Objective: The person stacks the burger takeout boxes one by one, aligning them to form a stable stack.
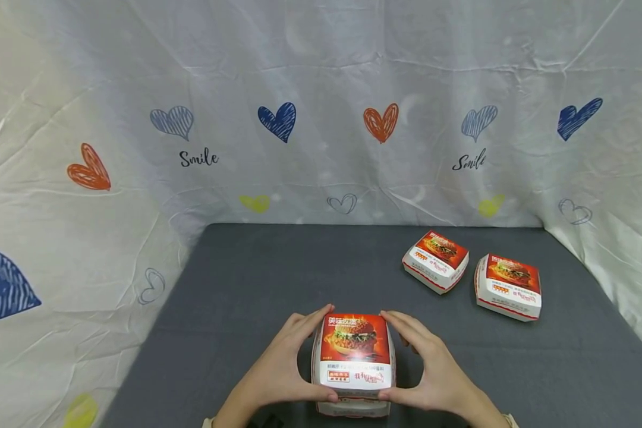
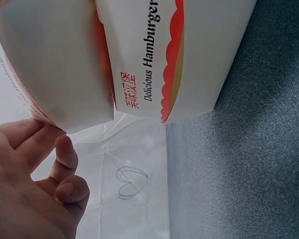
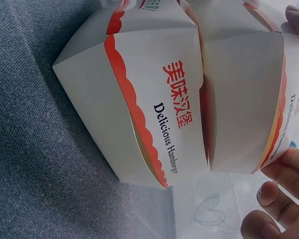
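The left hand (image 1: 280,365) and right hand (image 1: 441,368) grip a red-and-white cardboard burger box (image 1: 355,351) by its sides, atop a matching lower box (image 3: 159,109). Both are closed, contents hidden. A third closed box (image 1: 432,264) and fourth closed box (image 1: 508,288) sit right on the dark grey worktop (image 1: 257,273), before a white heart-printed sheet (image 1: 321,53).

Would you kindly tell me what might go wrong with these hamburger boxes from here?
The left hand and right hand hold the upper box only near its corners, so it might slip. It is on or just above the lower box, so uneven release could tip it.
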A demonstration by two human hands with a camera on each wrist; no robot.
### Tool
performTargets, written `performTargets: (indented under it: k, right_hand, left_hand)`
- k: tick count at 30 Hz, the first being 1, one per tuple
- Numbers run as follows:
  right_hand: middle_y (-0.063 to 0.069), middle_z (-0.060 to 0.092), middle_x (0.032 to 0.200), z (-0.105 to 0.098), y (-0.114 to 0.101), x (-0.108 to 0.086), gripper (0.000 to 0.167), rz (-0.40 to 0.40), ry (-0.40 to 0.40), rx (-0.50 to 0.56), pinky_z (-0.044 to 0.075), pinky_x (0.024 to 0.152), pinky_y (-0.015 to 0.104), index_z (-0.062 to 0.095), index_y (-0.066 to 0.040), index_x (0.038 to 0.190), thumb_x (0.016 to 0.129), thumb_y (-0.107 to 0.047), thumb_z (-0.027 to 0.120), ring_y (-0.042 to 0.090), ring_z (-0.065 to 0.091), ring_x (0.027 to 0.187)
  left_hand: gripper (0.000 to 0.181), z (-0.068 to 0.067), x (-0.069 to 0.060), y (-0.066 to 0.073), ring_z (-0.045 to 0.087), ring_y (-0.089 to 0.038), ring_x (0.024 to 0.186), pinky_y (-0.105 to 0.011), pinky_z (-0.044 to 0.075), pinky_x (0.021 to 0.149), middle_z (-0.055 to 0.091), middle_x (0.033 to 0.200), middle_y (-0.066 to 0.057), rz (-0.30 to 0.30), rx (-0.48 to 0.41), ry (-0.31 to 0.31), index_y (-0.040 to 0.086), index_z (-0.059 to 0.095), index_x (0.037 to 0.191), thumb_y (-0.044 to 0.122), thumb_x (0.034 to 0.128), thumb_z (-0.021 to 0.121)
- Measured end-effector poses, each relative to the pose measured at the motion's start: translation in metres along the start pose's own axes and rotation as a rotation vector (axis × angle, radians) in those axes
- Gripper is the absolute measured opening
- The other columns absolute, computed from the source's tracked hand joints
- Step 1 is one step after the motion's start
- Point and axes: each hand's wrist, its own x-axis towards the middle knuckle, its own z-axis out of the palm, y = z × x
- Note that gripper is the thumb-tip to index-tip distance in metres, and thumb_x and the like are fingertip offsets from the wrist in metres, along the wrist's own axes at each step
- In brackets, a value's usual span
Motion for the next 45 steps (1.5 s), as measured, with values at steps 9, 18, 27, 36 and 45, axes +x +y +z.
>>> performTargets:
  k: [9,18,27,36,45]
  right_hand:
    - [0.004,0.053,0.154,0.0,-0.002,0.001,0.106,-0.002,-0.004,-0.014,0.054,0.082,0.035,0.044,-0.02,0.163,0.074,-0.046,0.097,0.014,0.052,0.118]
    - [0.002,0.051,0.158,-0.001,-0.005,0.001,0.112,0.003,-0.007,-0.035,0.054,0.085,0.036,0.041,-0.021,0.164,0.072,-0.049,0.097,0.012,0.051,0.122]
    - [0.004,0.049,0.161,-0.005,-0.001,0.004,0.102,-0.139,0.04,-0.065,0.051,0.09,0.041,0.041,-0.01,0.164,0.089,-0.071,0.072,0.018,0.052,0.131]
    - [0.006,0.055,0.152,-0.015,0.019,0.015,0.091,-0.166,0.171,-0.084,0.04,0.068,0.024,0.045,-0.003,0.16,0.101,-0.072,0.05,0.007,0.049,0.096]
    - [-0.007,0.052,0.106,-0.035,0.045,0.021,0.09,-0.014,0.216,-0.162,0.035,0.066,0.027,0.045,-0.012,0.163,0.09,-0.054,0.079,0.005,0.042,0.084]
  left_hand:
    - [0.123,-0.001,-0.001,-0.001,0.046,-0.007,0.115,-0.04,0.055,0.092,0.059,0.14,0.015,0.01,0.014,0.008,0.039,0.036,0.165,0.055,0.0615,0.101]
    - [0.123,-0.001,-0.002,0.0,0.045,-0.007,0.113,-0.037,0.054,0.088,0.06,0.138,0.016,0.004,0.013,0.001,0.039,0.035,0.166,0.056,0.0627,0.1]
    - [0.125,-0.002,-0.003,-0.001,0.045,-0.008,0.111,-0.038,0.052,0.088,0.059,0.139,0.016,0.008,0.015,-0.01,0.039,0.034,0.166,0.056,0.0621,0.1]
    - [0.124,-0.002,-0.003,0.0,0.045,-0.008,0.113,-0.038,0.053,0.089,0.059,0.137,0.016,-0.008,0.01,-0.009,0.041,0.034,0.166,0.057,0.0621,0.099]
    - [0.125,-0.002,-0.004,0.0,0.046,-0.009,0.112,-0.037,0.052,0.088,0.06,0.136,0.016,-0.004,0.01,-0.004,0.041,0.034,0.166,0.056,0.0615,0.1]
